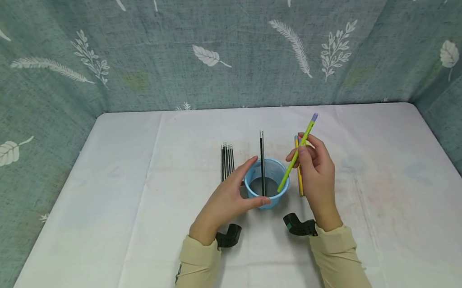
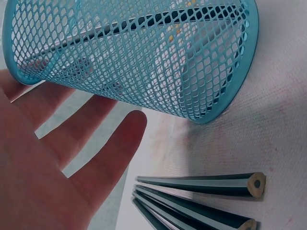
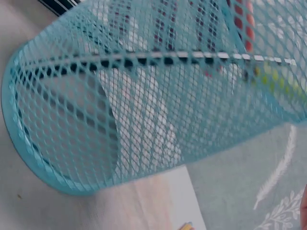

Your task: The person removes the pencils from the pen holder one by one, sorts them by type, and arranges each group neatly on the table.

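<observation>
A light blue mesh pencil cup (image 1: 275,202) stands on the table, its open mouth upward. My left hand (image 1: 225,201) holds it from the left, thumb at the near rim and forefinger at the far rim. Inside the cup one black-and-white striped pencil (image 1: 263,164) stands nearly upright. A lime green pencil (image 1: 291,167) with a purple end is pinched between the thumb and fingers of my right hand (image 1: 318,171). It slants down to the left, its lower end at the cup's mouth. In the right wrist view, the mesh cup (image 3: 144,105) hides most of the green pencil.
Left of the cup, several black striped pencils (image 1: 227,160) lie side by side, their flat ends visible in the left wrist view. Yellow pencils (image 1: 300,183) lie right of the cup, partly behind my right hand. A green leaf-patterned curtain (image 1: 249,70) borders the white-covered table (image 1: 402,194).
</observation>
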`<state>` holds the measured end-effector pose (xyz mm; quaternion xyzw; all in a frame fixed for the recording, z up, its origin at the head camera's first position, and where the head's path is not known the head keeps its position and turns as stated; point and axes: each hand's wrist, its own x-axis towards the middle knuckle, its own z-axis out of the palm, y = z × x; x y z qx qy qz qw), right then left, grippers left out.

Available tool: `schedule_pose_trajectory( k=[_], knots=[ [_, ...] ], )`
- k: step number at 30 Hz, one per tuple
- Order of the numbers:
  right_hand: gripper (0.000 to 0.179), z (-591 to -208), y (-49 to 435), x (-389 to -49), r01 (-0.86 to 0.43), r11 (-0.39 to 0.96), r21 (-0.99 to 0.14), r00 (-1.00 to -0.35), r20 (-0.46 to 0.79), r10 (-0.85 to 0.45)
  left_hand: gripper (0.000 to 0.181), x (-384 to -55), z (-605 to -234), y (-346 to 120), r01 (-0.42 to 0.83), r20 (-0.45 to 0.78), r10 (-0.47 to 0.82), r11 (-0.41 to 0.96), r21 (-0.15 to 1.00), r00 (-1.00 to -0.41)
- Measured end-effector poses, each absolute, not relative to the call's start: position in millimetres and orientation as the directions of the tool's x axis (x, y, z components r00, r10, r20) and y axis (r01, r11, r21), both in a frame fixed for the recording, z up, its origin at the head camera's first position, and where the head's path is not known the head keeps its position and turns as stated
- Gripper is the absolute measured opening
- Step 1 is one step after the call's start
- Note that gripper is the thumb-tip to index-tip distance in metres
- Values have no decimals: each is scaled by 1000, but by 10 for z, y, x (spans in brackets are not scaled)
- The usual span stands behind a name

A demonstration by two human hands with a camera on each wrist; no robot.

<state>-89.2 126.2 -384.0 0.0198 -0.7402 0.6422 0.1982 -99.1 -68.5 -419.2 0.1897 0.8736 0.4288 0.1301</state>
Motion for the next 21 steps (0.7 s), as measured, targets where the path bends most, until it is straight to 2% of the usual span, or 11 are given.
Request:
schedule_pose_trajectory(
  k=[5,10,21],
  knots=[
    [33,-3813,1284,-894,-297,150,-943,-915,326,238,90,-988,-4191,-680,216,-70,441,564,797,-895],
    [34,-3815,1305,-892,-302,83,-950,-898,312,309,90,-989,-4186,-670,222,-64,444,561,797,-894],
    [36,-3984,1529,-965,-400,-83,-913,-817,315,483,90,-993,-4183,-677,214,-74,440,567,795,-895]
  ],
)
